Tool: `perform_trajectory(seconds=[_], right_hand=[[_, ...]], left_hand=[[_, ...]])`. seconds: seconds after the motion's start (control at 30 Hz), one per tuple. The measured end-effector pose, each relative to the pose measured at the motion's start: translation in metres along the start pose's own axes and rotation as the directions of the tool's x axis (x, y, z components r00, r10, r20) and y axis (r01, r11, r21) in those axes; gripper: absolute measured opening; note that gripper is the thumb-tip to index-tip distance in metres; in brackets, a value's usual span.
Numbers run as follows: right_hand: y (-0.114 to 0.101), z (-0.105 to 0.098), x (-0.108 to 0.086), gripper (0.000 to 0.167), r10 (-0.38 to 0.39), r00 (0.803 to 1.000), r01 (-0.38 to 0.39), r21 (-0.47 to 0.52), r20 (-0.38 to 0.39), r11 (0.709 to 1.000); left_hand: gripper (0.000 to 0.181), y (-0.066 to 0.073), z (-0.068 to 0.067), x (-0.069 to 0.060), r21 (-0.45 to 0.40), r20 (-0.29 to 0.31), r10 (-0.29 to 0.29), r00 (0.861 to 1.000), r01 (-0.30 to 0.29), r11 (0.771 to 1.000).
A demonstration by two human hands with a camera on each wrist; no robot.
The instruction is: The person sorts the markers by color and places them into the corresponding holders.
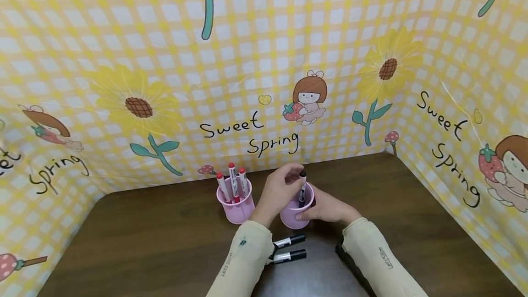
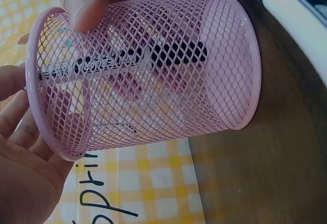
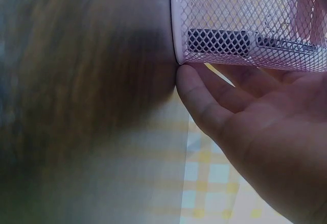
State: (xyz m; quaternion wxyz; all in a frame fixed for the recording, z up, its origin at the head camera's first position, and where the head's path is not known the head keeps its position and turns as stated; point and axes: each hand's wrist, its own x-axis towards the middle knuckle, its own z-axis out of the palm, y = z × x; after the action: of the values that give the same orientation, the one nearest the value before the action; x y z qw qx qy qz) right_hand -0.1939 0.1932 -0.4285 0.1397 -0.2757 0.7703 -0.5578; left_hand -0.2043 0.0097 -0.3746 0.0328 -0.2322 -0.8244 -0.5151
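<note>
Just then, left hand (image 1: 277, 194) pinched upright marker (image 1: 302, 194) in cup (image 1: 290, 217); right hand (image 1: 330, 207) gripped cup. Second cup (image 1: 239, 214), with red markers (image 1: 233, 183), stood left of left hand; loose markers (image 1: 285, 257) lay nearer body than hands.

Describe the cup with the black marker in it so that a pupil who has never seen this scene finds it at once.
Start at the brown table, below the checked cloth. Toward its back, in the head view, the right cup is beside the left cup, both pink. The right one alone holds a black marker; the left holds three red-capped markers.
</note>
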Motion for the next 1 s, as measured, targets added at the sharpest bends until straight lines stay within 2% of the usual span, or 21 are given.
perform_trajectory(seconds=[0.23,0.37,0.47,0.57,0.63,0.7,0.83,0.9,1.0], right_hand=[[0.002,0.001,-0.001,0.086,0.000,1.000,0.000,0.001,0.008,1.000],[0.002,0.001,-0.002,0.085,0.017,1.000,-0.017,0.012,0.005,1.000],[0.001,0.001,-0.002,0.083,0.028,1.000,-0.028,0.013,-0.013,1.000],[0.000,0.003,0.000,0.081,0.032,0.999,-0.032,0.006,-0.027,0.999],[-0.002,0.004,0.000,0.080,0.029,0.999,-0.029,0.001,-0.033,1.000],[-0.003,0.004,0.001,0.078,0.026,0.999,-0.027,-0.005,-0.033,1.000],[-0.003,0.003,0.000,0.078,0.011,0.999,-0.012,-0.028,-0.034,1.000],[-0.002,0.002,-0.001,0.078,0.009,0.999,-0.011,-0.035,-0.031,0.999],[0.001,0.002,0.000,0.078,0.010,1.000,-0.011,-0.034,-0.027,0.999]], left_hand=[[0.031,0.004,-0.003,-0.004,-0.010,0.001,0.004,1.000,-0.004,1.000],[0.033,0.008,-0.012,-0.010,-0.037,-0.030,-0.004,1.000,0.003,0.999],[0.030,0.009,-0.024,-0.021,-0.045,-0.078,0.006,0.997,-0.009,0.999],[0.021,0.004,-0.043,-0.044,-0.015,-0.088,0.009,0.996,-0.010,1.000],[0.015,-0.004,-0.058,-0.064,0.008,-0.028,-0.012,1.000,0.012,1.000],[0.012,-0.015,-0.071,-0.086,0.039,0.062,-0.053,0.997,0.051,0.998],[0.015,-0.038,-0.088,-0.118,0.060,0.227,-0.138,0.964,0.127,0.990],[0.017,-0.045,-0.091,-0.128,0.084,0.271,-0.173,0.947,0.156,0.984],[0.023,-0.053,-0.088,-0.136,0.163,0.301,-0.195,0.934,0.151,0.975]])
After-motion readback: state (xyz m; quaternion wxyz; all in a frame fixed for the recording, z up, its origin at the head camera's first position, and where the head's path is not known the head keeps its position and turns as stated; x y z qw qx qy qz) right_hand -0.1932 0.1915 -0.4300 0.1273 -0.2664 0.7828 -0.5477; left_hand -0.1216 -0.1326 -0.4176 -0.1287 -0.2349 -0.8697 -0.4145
